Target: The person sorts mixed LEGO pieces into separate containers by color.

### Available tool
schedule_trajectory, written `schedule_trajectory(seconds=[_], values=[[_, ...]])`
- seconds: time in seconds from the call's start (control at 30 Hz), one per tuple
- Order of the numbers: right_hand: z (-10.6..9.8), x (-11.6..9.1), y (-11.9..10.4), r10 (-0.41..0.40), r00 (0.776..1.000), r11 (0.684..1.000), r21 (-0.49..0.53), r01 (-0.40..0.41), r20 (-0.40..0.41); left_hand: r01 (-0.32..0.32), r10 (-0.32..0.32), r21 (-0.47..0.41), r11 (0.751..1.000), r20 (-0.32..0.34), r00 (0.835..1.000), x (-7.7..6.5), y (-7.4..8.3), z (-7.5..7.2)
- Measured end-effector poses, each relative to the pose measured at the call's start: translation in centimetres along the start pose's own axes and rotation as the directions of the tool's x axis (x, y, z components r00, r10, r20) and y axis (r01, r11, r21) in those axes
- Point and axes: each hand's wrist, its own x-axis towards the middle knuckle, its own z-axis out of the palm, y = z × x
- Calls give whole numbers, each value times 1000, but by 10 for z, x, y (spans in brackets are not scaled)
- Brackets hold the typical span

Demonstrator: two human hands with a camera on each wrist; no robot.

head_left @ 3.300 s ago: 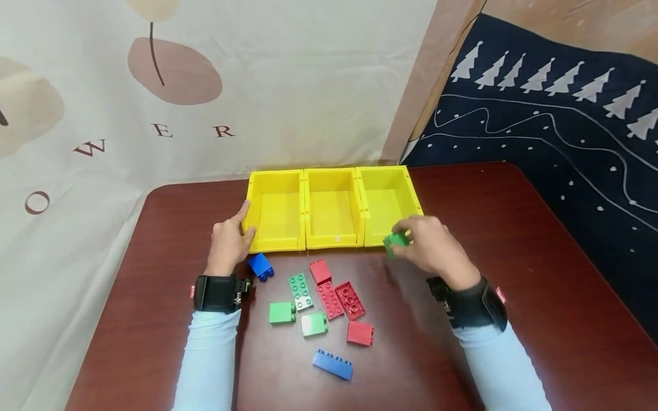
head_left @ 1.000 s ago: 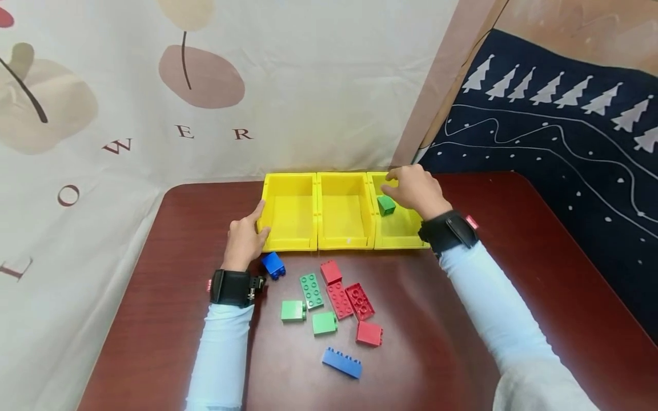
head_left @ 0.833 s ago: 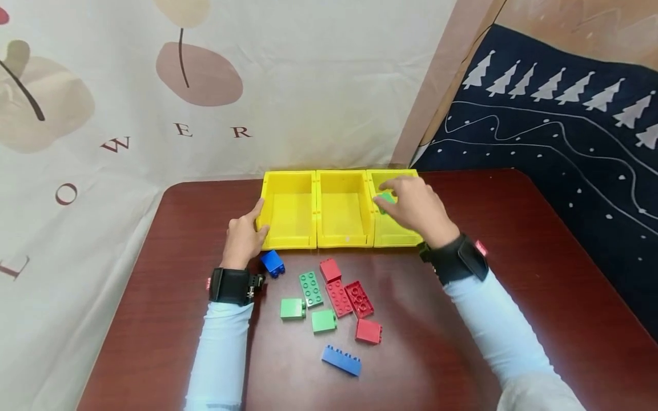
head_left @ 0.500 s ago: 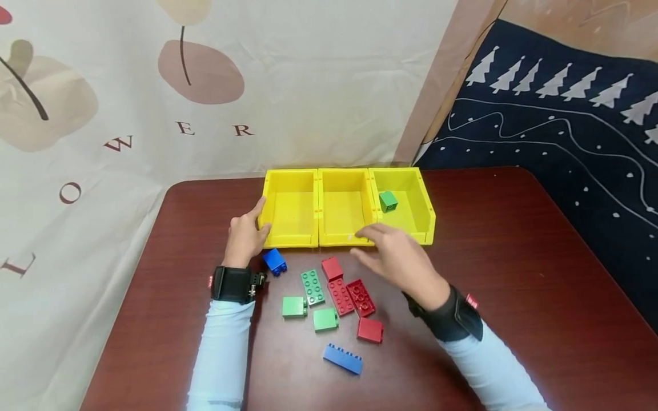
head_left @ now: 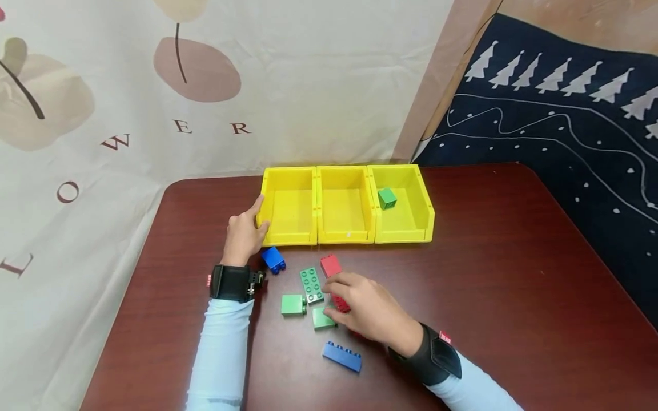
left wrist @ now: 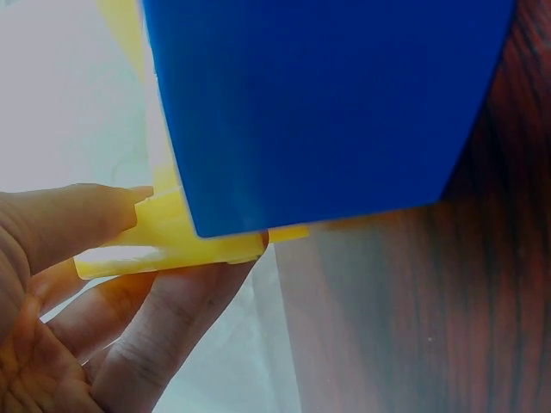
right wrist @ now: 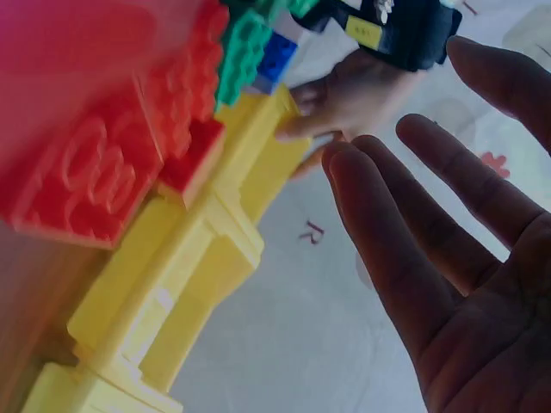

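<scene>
The right hand (head_left: 367, 305) had a wide grip, the thumb and fingers apart with nothing between them. It was above a red brick (head_left: 340, 302), which it partly covered, and the thumb was at the near green brick (head_left: 322, 319); whether it touched, one could not tell. Just beside lay the studded green brick (head_left: 311, 285), and the long blue brick (head_left: 342, 357) lay nearer to the person. The left hand (head_left: 241, 235) pinched the outer wall of the left bin (head_left: 291, 238). Toward the far edge of the table (head_left: 514, 257), the right bin (head_left: 406, 236) contained the boxed green brick (head_left: 386, 198). The step seemed to be reaching for a brick; the next move probably called for closing the fingers on only one, without pushing its neighbours.
</scene>
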Motion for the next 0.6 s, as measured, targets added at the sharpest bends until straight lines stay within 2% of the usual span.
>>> schedule_trajectory(seconds=[0.17,0.33,0.43,0.6], values=[[7,-1,-5,-33,995,999,-6,34,95,0,0,3,1000,9,1000,0,1,-1],[13,-2,-9,-24,980,1000,20,21,198,0,0,15,1000,8,1000,-1,1,0],[17,-3,-11,-39,974,999,20,36,225,3,-3,22,1000,0,1000,-1,1,1],[24,-5,-16,-74,972,994,-59,89,223,-3,3,25,1000,-3,1000,-1,1,0]])
